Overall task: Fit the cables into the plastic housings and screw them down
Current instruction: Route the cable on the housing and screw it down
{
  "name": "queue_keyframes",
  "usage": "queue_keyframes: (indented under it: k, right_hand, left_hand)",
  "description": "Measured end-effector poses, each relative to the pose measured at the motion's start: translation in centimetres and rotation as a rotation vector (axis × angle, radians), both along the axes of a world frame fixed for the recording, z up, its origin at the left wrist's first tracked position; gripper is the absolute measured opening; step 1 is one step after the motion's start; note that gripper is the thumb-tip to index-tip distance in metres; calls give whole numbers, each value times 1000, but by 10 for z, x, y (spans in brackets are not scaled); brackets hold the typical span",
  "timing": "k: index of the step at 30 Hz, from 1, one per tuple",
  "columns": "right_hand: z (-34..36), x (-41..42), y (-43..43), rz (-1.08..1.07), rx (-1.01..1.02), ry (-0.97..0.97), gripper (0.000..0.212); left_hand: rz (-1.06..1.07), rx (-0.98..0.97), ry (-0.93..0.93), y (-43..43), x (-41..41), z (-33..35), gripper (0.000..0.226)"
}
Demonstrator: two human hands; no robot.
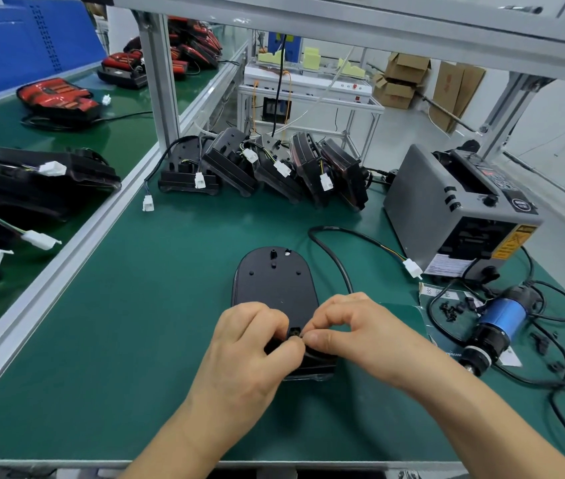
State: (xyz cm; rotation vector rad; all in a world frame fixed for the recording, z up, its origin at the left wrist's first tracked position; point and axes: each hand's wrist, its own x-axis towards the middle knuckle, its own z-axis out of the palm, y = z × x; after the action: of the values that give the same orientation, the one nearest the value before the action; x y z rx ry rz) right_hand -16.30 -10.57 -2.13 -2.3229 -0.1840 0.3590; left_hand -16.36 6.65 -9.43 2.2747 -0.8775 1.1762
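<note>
On green mat [136,323], matte black oval housing [274,285], near end apparently in pinch of both hands [250,344] [353,335].

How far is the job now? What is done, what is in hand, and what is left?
Apparently done: the row of housings at the back carries cables with white connectors. In hand: the left hand and right hand pinch the near end of the black housing, where its cable enters. Still to do: screwing it down; the electric screwdriver lies untouched on the right.
</note>
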Motion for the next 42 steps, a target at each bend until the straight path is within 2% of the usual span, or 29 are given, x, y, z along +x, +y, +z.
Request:
queue_keyframes:
  k: [6,11,15,18,21,23,27,31,36,39,42]
  right_hand:
    - [0,1,1,-4,0,-18,22]
    - [-1,-2,2,-45,51,-52,22]
    - [-4,-6,2,-46,33,-174,23]
    - [-7,-8,3,-31,-24,-311,25]
    - [-12,-11,4,-6,-114,-481,10]
    - [-16,-13,4,-7,-145,-558,7]
    - [-16,-12,4,-57,-155,-491,8]
    - [-11,-7,2,6,-156,-374,24]
    - [-2,4,0,16,-51,-166,23]
    - [-2,10,-1,54,-65,-142,23]
    - [-1,16,-1,85,-95,-114,22]
  left_hand:
    - [-36,-11,23,-2,1,-2,12]
    - [9,-36,209,3,0,6,6]
    - [-12,-18,348,3,1,15,9]
    - [-93,-80,540,4,4,18,13]
    - [-237,-185,838,9,4,21,18]
    - [-277,-234,906,12,4,20,24]
    - [-232,-249,818,8,2,16,26]
    - [-232,-239,782,8,2,16,19]
    - [-227,-332,761,16,0,17,13]
    - [-227,-334,712,17,-3,12,2]
    - [-227,-320,676,17,-4,9,5]
